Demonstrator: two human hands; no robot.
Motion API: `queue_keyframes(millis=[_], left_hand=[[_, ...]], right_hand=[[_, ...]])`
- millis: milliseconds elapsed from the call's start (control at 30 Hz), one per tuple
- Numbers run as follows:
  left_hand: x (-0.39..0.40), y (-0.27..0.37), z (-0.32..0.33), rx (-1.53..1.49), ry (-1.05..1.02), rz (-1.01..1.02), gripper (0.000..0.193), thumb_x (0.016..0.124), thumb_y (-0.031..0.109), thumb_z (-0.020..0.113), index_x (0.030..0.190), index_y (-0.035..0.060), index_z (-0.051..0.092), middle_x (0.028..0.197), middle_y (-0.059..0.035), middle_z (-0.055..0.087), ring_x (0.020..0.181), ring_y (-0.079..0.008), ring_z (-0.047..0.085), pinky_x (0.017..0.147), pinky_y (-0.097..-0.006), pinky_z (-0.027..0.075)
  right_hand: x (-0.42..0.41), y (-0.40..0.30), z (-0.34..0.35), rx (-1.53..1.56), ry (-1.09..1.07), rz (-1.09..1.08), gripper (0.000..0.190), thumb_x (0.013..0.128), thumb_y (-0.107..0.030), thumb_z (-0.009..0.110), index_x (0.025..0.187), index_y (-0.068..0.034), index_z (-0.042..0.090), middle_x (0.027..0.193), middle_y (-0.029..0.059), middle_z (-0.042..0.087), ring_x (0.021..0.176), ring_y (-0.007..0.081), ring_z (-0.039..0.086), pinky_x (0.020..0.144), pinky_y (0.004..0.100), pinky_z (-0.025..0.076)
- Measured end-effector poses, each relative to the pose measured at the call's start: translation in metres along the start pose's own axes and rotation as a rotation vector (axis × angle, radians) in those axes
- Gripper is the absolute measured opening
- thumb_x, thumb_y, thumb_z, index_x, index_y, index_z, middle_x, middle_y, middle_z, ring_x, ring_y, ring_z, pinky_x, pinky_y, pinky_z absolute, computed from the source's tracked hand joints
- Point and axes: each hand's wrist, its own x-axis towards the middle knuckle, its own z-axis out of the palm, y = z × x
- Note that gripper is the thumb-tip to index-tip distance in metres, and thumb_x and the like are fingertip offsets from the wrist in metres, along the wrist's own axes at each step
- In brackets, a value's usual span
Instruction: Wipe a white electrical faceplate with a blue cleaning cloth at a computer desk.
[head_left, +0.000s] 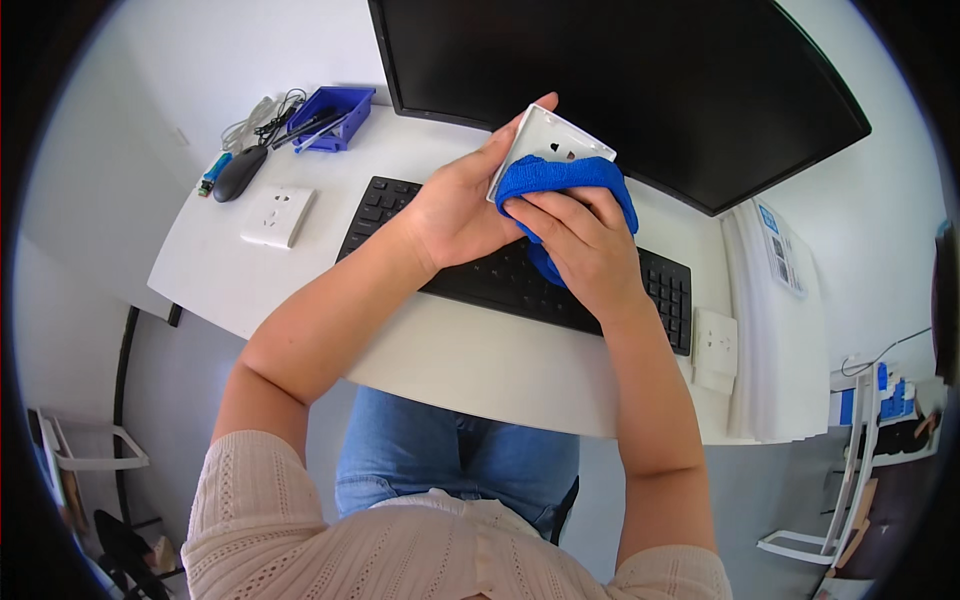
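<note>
My left hand (469, 202) grips a white plastic wall-socket cover (544, 135) by its left side, its hollow back tilted towards me. A blue microfibre cloth (570, 174) is bunched in my right hand (589, 232), pressed against the lower part of the cover and hiding it. Part of the cloth hangs below my right fingers. Both hands are above a black keyboard (495, 281), whose middle they partly block from view.
A large black monitor (615, 75) stands behind. Left are a socket (277, 216), a mouse (240, 173), a small blue-green object (215, 174), cables (251, 124) and a blue bin (352, 124) with pens. Right are another socket (715, 349) and stacked white sheets (780, 330).
</note>
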Motion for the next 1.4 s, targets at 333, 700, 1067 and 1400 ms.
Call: queue_keyframes(millis=[333,700,1067,1400], left_hand=[[0.0,0.004,0.012,0.125,0.042,0.028,0.046,0.103,0.033,0.023,0.143,0.0113,0.033,0.132,-0.0098,0.048,0.119,-0.0225,0.048,0.099,-0.0379,0.042],[-0.003,0.007,0.013,0.314,0.095,0.044,0.05,0.102,0.038,0.025,0.145,0.0123,0.03,0.134,-0.0099,0.048,0.121,-0.0215,0.049,0.099,-0.0351,0.043],[-0.004,0.015,0.003,0.248,0.117,-0.05,0.057,0.1,0.046,0.031,0.144,0.0095,0.031,0.132,-0.0117,0.049,0.121,-0.0239,0.048,0.1,-0.0392,0.04],[-0.004,0.001,0.001,0.666,0.075,-0.009,0.047,0.093,0.028,0.055,0.129,-0.0011,0.049,0.118,-0.0125,0.059,0.114,-0.0204,0.054,0.099,-0.036,0.041]], right_hand=[[-0.005,0.006,-0.006,-0.061,-0.027,0.016,0.033,0.072,-0.009,0.068,0.104,-0.014,0.063,0.091,0.0001,0.057,0.088,0.0176,0.057,0.078,0.0304,0.045],[-0.005,0.001,-0.008,-0.123,-0.143,0.076,0.027,0.073,-0.012,0.068,0.099,-0.016,0.063,0.095,-0.0008,0.057,0.095,0.0175,0.056,0.087,0.035,0.04],[0.001,0.014,-0.017,0.102,-0.025,0.048,0.024,0.074,-0.012,0.071,0.097,-0.01,0.065,0.1,0.004,0.063,0.093,0.0216,0.06,0.076,0.0323,0.049],[-0.014,0.018,-0.011,0.638,0.23,0.95,0.045,0.087,-0.047,0.063,0.091,-0.002,0.062,0.075,0.004,0.06,0.075,0.014,0.058,0.068,0.0266,0.047]])
